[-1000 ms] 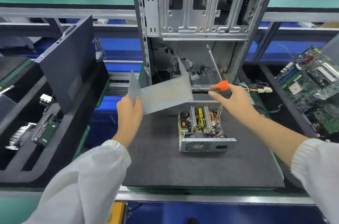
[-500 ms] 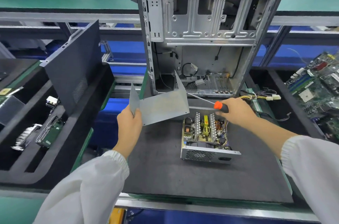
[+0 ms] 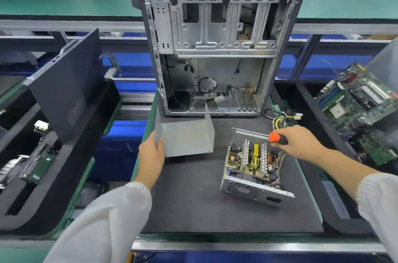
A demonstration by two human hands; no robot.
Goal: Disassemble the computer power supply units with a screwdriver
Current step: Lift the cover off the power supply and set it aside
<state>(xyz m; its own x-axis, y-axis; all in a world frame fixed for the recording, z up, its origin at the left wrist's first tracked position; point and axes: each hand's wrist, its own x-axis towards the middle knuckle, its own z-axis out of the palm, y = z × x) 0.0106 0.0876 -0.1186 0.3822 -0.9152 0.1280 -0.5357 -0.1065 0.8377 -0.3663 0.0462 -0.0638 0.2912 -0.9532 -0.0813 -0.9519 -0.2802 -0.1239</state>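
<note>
An opened power supply unit (image 3: 252, 166) lies on the dark mat (image 3: 193, 198), its circuit board, heat sinks and coils exposed. Its bent grey metal cover (image 3: 187, 135) is off the unit, and my left hand (image 3: 151, 155) grips the cover's left edge, holding it above the mat to the left of the unit. My right hand (image 3: 299, 142) grips a screwdriver (image 3: 276, 137) by its orange and black handle. The metal shaft lies level, pointing left over the unit's far edge.
An empty computer case (image 3: 215, 51) stands upright behind the mat. A dark side panel (image 3: 64, 86) leans in the left bin, with small boards below it. Green motherboards (image 3: 361, 103) fill the right bin. Yellow wires (image 3: 282, 118) trail from the unit.
The screwdriver swung from pointing up into the case to lying level over the unit. My right hand came down with it. The cover in my left hand stayed raised.
</note>
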